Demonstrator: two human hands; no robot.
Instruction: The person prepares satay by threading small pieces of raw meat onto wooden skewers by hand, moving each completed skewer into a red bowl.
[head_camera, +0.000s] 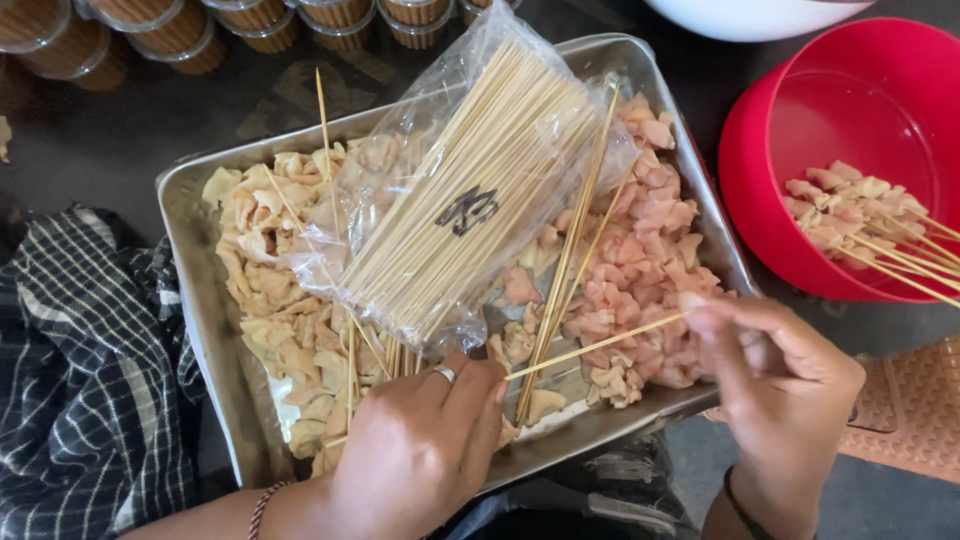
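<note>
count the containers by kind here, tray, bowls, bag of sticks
metal tray: 1
red bowl: 1
white bowl: 1
clear bag of skewers: 1
total: 4

Rectangular metal tray (190, 250): dull silver-grey. Raw meat pieces at the tray's right side (640, 270): pale pink. Skin pieces at the tray's left side (265, 285): cream to light tan. Thin bamboo skewers (475, 190): pale straw yellow. Clear plastic skewer bag (500, 60): transparent, one black printed mark. Round plastic basin (800, 120): bright red. Woven cloth (80, 380): black with a white check pattern. Finger ring (445, 374): silver. Floor (100, 140): dark grey.
</note>
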